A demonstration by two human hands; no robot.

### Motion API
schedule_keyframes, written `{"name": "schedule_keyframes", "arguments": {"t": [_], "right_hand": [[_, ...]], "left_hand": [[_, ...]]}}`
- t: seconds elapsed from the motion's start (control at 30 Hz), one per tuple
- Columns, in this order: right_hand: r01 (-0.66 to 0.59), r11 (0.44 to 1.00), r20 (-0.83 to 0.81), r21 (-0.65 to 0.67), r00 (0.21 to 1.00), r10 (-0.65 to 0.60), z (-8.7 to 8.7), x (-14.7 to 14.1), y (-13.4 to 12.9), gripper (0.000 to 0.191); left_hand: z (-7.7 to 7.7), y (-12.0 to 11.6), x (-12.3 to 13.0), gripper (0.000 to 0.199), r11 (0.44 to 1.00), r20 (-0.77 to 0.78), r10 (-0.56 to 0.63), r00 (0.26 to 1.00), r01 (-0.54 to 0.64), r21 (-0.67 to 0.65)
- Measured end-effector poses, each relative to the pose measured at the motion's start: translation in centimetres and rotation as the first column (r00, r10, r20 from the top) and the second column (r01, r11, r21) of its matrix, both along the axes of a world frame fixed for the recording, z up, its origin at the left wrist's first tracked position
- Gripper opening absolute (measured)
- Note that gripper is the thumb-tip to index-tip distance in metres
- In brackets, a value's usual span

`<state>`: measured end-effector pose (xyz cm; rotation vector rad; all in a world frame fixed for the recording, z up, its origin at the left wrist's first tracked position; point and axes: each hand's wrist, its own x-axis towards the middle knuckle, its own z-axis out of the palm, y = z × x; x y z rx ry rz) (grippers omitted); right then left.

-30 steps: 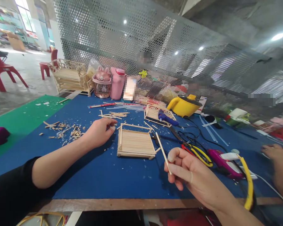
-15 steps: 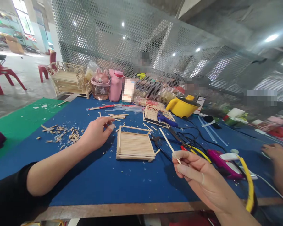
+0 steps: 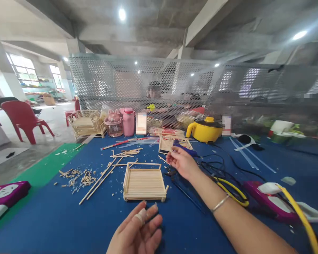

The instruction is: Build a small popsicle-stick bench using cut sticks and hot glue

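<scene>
My left hand (image 3: pixel 139 229) is at the bottom centre, palm partly up, fingers loosely apart, a pale wrap around one finger. It holds nothing. Just beyond it stands a small tray-like wooden stick frame (image 3: pixel 146 183), with a slatted base and low rails. My right hand (image 3: pixel 184 164), a silver bangle on its wrist, reaches forward past the frame. Its bent fingers are apart beside a thin wooden stick (image 3: pixel 163 159) on the table; no held thing shows. Close behind this hand lie a blue glue gun (image 3: pixel 189 151) and a second stick frame (image 3: pixel 163 145), both partly hidden.
Loose sticks (image 3: pixel 127 152) and cut scraps (image 3: pixel 87 178) lie left. Pliers (image 3: pixel 184 190), black cables (image 3: pixel 214 164) and a purple power strip (image 3: pixel 270 203) are right. Behind stand pink bottles (image 3: pixel 128 123) and a yellow pot (image 3: pixel 205 130), before a perforated screen (image 3: pixel 103 81).
My left hand has drawn back from the stick pile to the bottom centre. My right hand has moved forward and left; the stick it held no longer shows in it. The view has tilted up.
</scene>
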<state>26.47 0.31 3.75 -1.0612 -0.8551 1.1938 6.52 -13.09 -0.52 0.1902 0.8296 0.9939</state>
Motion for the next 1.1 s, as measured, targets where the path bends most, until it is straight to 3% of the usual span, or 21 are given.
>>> {"name": "schedule_keyframes", "arguments": {"t": [0.13,0.43,0.5,0.67,0.8,0.93,1.1], "right_hand": [[-0.098,0.993,-0.035,-0.071,0.995,0.096,-2.2,-2.3,-0.4,0.018],[-0.181,0.949,-0.105,-0.257,0.982,0.159,-1.7,-2.3,-2.7,0.022],[-0.196,0.938,-0.099,-0.287,0.98,0.174,-1.7,-2.5,-3.7,0.024],[-0.191,0.925,-0.059,-0.327,0.982,0.182,-2.0,-3.3,-5.2,0.029],[-0.151,0.946,0.008,-0.286,0.987,0.161,-1.9,-3.3,-5.0,0.026],[-0.103,0.98,0.118,-0.171,0.985,0.125,-1.4,-2.4,-4.7,0.025],[-0.248,0.966,0.47,0.07,0.863,0.188,-0.9,-1.8,-4.8,0.026]], "left_hand": [[0.0,1.3,0.8,0.048,0.986,-0.044,0.165,0.985,-0.165,0.004],[0.0,1.8,-0.6,0.043,0.959,-0.272,0.252,0.929,-0.202,0.199],[0.3,2.3,-1.4,0.04,0.958,-0.322,0.229,0.919,-0.155,0.241],[1.4,4.9,-3.7,0.033,0.955,-0.45,0.05,0.892,0.089,0.282],[1.5,6.6,-4.7,0.025,0.936,-0.536,0.036,0.843,0.159,0.314],[0.7,6.4,-4.9,0.02,0.922,-0.509,0.099,0.855,0.114,0.371],[0.1,6.1,-5.0,0.027,0.902,-0.561,0.157,0.813,0.113,0.416]]}}
